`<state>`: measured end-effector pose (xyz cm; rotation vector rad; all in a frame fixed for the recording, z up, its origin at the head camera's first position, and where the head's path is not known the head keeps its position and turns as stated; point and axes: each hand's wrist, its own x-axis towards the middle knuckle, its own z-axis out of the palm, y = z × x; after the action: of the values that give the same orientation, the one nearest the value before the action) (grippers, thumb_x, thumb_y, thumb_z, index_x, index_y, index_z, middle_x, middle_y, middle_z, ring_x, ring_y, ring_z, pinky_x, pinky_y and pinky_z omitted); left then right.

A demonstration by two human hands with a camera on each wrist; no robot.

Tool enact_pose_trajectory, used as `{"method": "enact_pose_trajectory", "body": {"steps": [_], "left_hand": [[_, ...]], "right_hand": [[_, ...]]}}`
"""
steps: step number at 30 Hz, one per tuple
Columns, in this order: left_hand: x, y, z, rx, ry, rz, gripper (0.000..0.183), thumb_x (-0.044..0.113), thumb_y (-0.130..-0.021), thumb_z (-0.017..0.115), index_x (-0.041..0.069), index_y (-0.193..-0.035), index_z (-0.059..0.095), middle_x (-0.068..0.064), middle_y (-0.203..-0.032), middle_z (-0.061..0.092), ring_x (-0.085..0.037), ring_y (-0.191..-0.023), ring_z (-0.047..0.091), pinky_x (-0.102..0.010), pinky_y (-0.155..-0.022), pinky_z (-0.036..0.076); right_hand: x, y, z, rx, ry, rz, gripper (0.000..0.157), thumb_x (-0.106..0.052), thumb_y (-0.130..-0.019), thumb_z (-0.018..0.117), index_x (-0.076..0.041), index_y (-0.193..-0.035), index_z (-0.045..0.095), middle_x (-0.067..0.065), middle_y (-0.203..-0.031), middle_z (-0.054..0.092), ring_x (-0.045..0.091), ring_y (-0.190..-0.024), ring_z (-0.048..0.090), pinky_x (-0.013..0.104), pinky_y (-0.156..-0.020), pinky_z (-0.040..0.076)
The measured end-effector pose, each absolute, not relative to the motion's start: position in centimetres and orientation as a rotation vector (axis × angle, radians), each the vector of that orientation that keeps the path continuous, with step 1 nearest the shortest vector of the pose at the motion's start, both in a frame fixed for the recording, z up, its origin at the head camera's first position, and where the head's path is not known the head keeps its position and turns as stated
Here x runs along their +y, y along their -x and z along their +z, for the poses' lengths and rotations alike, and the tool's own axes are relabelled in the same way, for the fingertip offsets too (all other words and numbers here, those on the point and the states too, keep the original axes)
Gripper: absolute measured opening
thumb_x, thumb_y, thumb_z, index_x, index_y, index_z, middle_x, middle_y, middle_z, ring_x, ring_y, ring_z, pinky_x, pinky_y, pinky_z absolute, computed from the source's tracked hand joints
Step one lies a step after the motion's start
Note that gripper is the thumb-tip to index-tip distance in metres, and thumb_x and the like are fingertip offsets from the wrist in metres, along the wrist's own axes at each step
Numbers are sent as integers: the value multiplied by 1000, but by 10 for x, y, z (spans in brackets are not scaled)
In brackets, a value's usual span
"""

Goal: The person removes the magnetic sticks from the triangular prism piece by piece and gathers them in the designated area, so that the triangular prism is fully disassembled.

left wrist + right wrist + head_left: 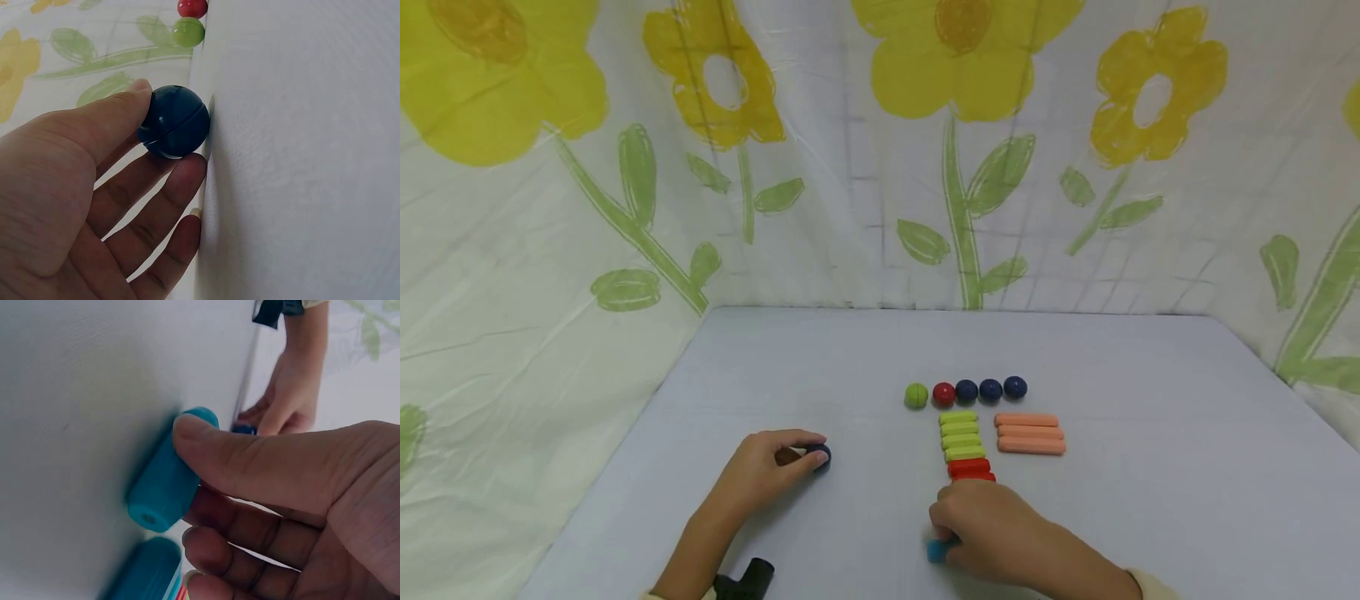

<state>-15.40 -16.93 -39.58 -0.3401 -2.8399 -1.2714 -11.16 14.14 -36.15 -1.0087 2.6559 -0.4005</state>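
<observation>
Near the middle left of the table, my left hand [767, 471] holds a dark blue ball [175, 122] between thumb and fingers, low against the white surface. My right hand [1000, 529] pinches a short blue stick [165, 478] with a small hole in its end. Close beside that stick, a second blue stick [147, 569] shows in the right wrist view; in the head view the right hand hides it. Just beyond the right hand lie red sticks [970, 467], partly covered, and several yellow-green sticks [962, 429] in one column.
Behind the column, a row holds a green ball [916, 396], a red ball [943, 393] and three dark blue balls [990, 390]. Three orange sticks [1030, 433] lie side by side to the column's right. A flowered curtain [850, 208] hangs behind the white table [1150, 400].
</observation>
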Motion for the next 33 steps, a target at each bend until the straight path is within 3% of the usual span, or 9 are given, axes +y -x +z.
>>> {"method": "enact_pose_trajectory", "body": {"steps": [14, 33], "left_hand": [[-169, 153, -399, -2851, 304, -1281, 22, 33, -88, 78, 21, -107, 78, 6, -104, 74, -5, -80, 68, -28, -73, 54], [-169, 154, -397, -2855, 348, -1332, 25, 31, -87, 80, 19, -109, 77, 5, -106, 73, -7, -82, 67, -29, -75, 54]], "right_hand": [[182, 115, -360, 2690, 870, -578, 25, -10, -75, 87, -23, -73, 65, -17, -66, 49, 4, -63, 46, 24, -56, 43], [189, 117, -360, 2699, 890, -599, 23, -21, -78, 87, -24, -82, 65, -17, -68, 48, 2, -64, 46, 23, -56, 42]]}}
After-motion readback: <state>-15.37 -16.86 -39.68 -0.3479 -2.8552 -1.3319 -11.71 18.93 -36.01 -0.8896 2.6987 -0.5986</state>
